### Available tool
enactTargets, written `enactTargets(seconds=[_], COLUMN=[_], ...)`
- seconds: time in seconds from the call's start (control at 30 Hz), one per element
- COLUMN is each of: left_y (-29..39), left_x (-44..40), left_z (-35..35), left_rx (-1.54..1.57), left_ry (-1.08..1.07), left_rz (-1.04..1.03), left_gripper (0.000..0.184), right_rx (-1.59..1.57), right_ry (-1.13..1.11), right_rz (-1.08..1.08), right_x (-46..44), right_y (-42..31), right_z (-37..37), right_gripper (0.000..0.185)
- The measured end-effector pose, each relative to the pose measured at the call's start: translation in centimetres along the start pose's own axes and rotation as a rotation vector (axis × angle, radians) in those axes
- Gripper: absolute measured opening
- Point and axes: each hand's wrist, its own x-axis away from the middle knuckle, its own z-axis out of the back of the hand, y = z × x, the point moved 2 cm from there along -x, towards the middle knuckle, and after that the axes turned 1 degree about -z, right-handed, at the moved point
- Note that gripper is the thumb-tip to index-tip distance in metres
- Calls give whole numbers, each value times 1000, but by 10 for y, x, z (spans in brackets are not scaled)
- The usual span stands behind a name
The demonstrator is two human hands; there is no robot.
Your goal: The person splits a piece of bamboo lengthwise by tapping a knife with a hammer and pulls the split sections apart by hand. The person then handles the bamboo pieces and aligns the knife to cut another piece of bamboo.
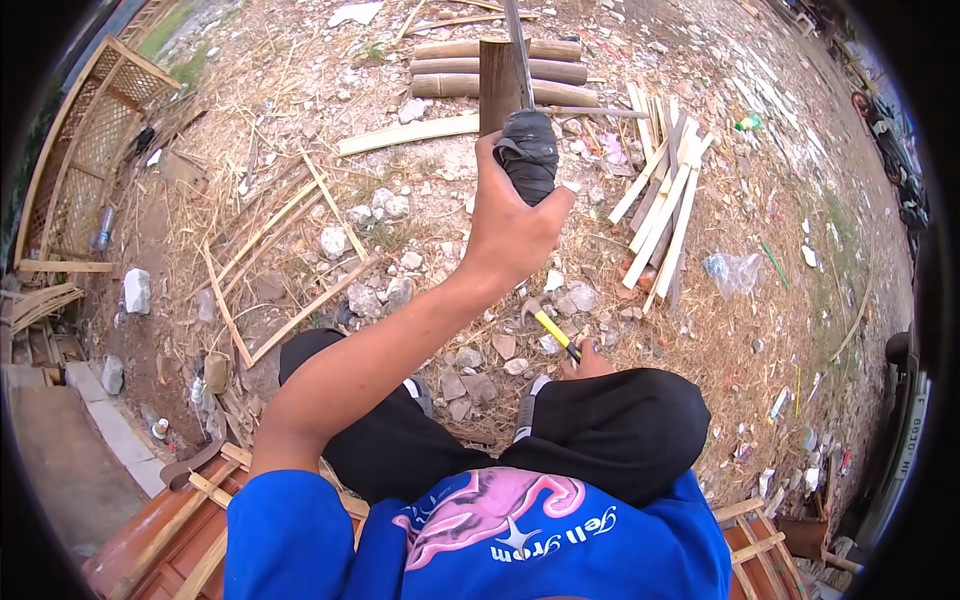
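Observation:
My left hand (515, 235) is raised in front of me, its fingers wrapped round the black-taped handle (528, 158) of a long blade (517, 50) that points away from me. Beside the blade is a brown piece of wood (497, 85), whose near end is hidden behind the hand. Low by my right knee, my right hand (588, 362) is closed on the dark end of a hammer (550, 328) with a yellow handle. The hammer head lies over the stony ground, and the knee hides part of that hand.
Round logs (500, 88) lie ahead, with pale wooden strips (665, 205) to their right. A thin wooden frame (300, 320) lies left, near a lattice panel (85, 150). Rocks (372, 300) and a plastic bag (732, 272) are on the ground. A vehicle (903, 460) is at the right edge.

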Motion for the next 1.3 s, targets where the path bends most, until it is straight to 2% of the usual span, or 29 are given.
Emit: enactTargets(seconds=[0.07,0.13,0.2,0.3,0.33,0.43,0.47,0.6,0.7,0.77,0.87,0.97,1.0,1.03,1.07,1.17,1.3], left_y=[8,-2,-2,4,5,4,2,0,8,7,3,5,6,5,5,15,9], left_x=[3,0,-1,4,5,7,6,5,6,7,4,5,3,1,0,-1,-3], left_z=[-2,-2,-2,-3,-4,-6,-6,-7,-7,-5,-4,-4,-3,-2,-1,5,3], left_rx=[22,27,42,62,60,42,35,1,41,41,32,35,33,30,25,24,26], left_ry=[-5,2,-1,-15,-12,-13,-16,7,-3,0,-1,4,22,36,47,64,62], left_rz=[66,0,-21,8,13,21,19,11,38,43,8,33,31,31,30,12,-7], left_gripper=[61,61,61,62,62,63,63,64,65,66,65,64,64,63,63,43,45], right_rx=[-158,-298,-398,-376,-448,-700,-636,-209,-191,-242,-594,-442,-201,-200,-196,-246,-358], right_ry=[65,171,197,315,406,456,477,616,640,648,707,735,637,563,585,705,716], right_rz=[114,222,252,410,534,697,699,706,768,737,873,823,692,626,609,681,764], right_x=[-9,-20,3,7,9,29,30,51,57,72,86,66,62,51,53,61,75], right_y=[10,16,-32,-74,-90,-147,-159,-199,-207,-213,-219,-214,-214,-211,-206,-207,-221], right_z=[10,41,126,227,253,306,316,334,339,351,357,336,332,324,324,329,336], right_gripper=[41,34,27,31,34,36,35,33,33,33,34,32,31,31,31,31,30])
